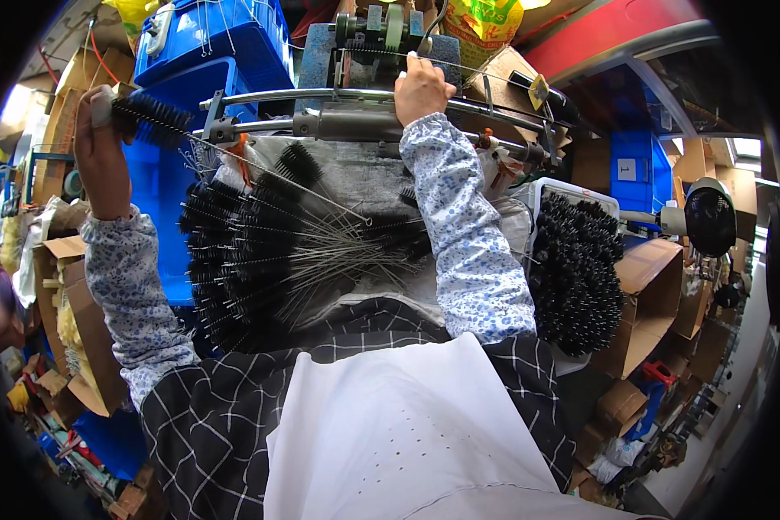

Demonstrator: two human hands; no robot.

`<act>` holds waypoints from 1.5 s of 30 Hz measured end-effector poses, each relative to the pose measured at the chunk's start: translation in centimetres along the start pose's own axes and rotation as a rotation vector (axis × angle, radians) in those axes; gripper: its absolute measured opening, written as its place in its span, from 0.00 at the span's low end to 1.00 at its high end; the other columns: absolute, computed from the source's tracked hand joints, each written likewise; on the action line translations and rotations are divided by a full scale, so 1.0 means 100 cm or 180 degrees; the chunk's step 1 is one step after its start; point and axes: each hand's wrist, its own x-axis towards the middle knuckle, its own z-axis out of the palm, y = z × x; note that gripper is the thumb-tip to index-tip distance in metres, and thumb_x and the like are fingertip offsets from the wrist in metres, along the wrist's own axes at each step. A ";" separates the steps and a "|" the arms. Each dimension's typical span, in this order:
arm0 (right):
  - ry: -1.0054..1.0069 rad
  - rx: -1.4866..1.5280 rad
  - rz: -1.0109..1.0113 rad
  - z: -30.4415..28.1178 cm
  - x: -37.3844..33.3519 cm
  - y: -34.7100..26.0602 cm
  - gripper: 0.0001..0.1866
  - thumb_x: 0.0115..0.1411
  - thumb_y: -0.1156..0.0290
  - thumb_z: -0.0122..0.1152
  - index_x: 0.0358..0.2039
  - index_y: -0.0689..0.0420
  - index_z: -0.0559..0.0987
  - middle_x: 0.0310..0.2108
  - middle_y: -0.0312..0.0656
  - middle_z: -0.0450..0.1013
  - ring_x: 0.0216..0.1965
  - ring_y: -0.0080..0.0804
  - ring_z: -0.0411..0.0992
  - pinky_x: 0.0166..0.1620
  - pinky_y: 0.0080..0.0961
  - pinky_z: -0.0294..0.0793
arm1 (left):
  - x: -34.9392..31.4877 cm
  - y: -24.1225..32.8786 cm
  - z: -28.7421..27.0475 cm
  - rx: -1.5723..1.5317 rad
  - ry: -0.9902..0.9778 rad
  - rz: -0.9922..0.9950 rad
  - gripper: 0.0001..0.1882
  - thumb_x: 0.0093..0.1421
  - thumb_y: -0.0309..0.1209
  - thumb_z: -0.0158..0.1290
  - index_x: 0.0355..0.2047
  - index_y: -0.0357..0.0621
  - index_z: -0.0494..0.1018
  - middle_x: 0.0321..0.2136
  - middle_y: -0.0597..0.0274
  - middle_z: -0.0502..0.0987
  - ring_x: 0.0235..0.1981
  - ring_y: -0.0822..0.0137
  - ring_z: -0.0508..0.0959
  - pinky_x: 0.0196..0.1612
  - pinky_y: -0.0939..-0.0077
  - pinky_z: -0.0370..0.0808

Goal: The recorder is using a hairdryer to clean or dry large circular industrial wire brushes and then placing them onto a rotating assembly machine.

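At the far left my left hand (104, 160) is raised and closed around the bristle end of a black wire brush (154, 120). The brush's thin wire stem slants down to the right, over a pile of similar brushes (251, 243) with black bristles and bare metal stems. My right hand (424, 89) reaches to the machine (392, 33) at the back, just above its metal rails. Its fingers are pinched on a thin wire brush (373, 54), whose slim dark part lies across the machine's front. White covers show on some fingertips.
Right of my lap stands a white bin (617, 206) packed with black brushes. Blue crates (221, 43) are stacked at the back left. A curved metal bar (347, 126) crosses ahead of me. Cardboard boxes (646, 303) and a black fan-like round thing (711, 217) are at the right.
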 end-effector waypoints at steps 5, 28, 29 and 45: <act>-0.0212 0.0021 0.0114 -0.011 0.002 0.036 0.20 0.47 0.68 0.53 0.43 0.55 0.71 0.40 0.41 0.69 0.42 0.35 0.66 0.44 0.41 0.61 | -0.002 -0.007 -0.007 -0.0430 -0.0418 -0.0178 0.13 0.60 0.33 0.38 0.42 0.40 0.65 0.34 0.66 0.68 0.32 0.79 0.67 0.32 0.87 0.66; -0.2545 0.2539 -0.0855 -0.125 -0.065 0.019 0.19 0.58 0.62 0.45 0.46 0.60 0.67 0.35 0.50 0.71 0.37 0.39 0.70 0.42 0.27 0.67 | -0.070 0.011 0.124 -0.1511 -0.2924 -0.0821 0.08 0.61 0.35 0.38 0.30 0.44 0.59 0.16 0.69 0.67 0.15 0.81 0.64 0.20 0.89 0.61; -0.2866 0.3041 -0.0293 -0.121 -0.069 0.001 0.19 0.58 0.62 0.44 0.45 0.60 0.67 0.34 0.50 0.71 0.36 0.40 0.70 0.42 0.27 0.67 | -0.079 0.010 0.132 -0.1407 -0.2941 -0.0809 0.08 0.61 0.34 0.37 0.32 0.43 0.59 0.17 0.68 0.68 0.15 0.81 0.64 0.19 0.90 0.60; 0.0067 -0.0428 -0.0580 -0.023 0.006 0.060 0.12 0.52 0.61 0.49 0.38 0.42 0.75 0.27 0.32 0.72 0.33 0.32 0.66 0.38 0.32 0.61 | -0.092 -0.051 0.024 0.1292 -0.3370 -0.0873 0.11 0.51 0.30 0.50 0.32 0.36 0.66 0.20 0.54 0.70 0.22 0.61 0.71 0.28 0.72 0.66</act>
